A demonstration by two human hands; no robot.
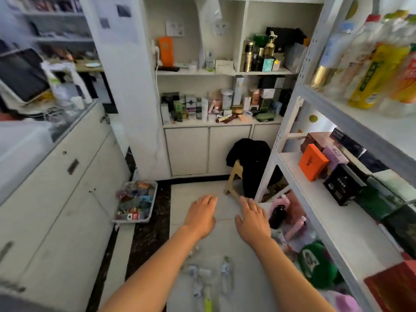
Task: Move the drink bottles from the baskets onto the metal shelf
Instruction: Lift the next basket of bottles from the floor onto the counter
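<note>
White floor tiles (pixel 198 190) with a dark border strip fill the middle of a narrow storeroom, bounded by a white counter (pixel 56 176) on the left, a built-in cabinet (pixel 202 149) of small boxes and jars at the back, and a white metal shelf (pixel 337 109) on the right.

Both hands are held out empty above the floor. The left hand (pixel 201 216) is seen flat, fingers extended and close together, holding nothing. The right hand (pixel 253 218) is likewise spread and relaxed, holding nothing, just beside the lower tier of the metal shelf.

A group of drink bottles (pixel 371 59) is already stood on the upper tier of the metal shelf at the far right, among them a yellow-labelled one; their number cannot be counted because of blur. This part of the task is judged done.

Several clear bottles (pixel 202 280) are noted lying on the floor between the forearms, blurred and partly hidden; whether a basket encloses them cannot be told. These are judged to be outstanding and not yet shelved.

A grey tray (pixel 136 202) of small mixed items is noted on the dark strip by the counter; drink bottles are not distinguishable in it. Boxes (pixel 313 162) occupy the middle tier, so free space appears mainly on the upper tier.

The task is assessed as partly complete, with no bottle in hand.
</note>
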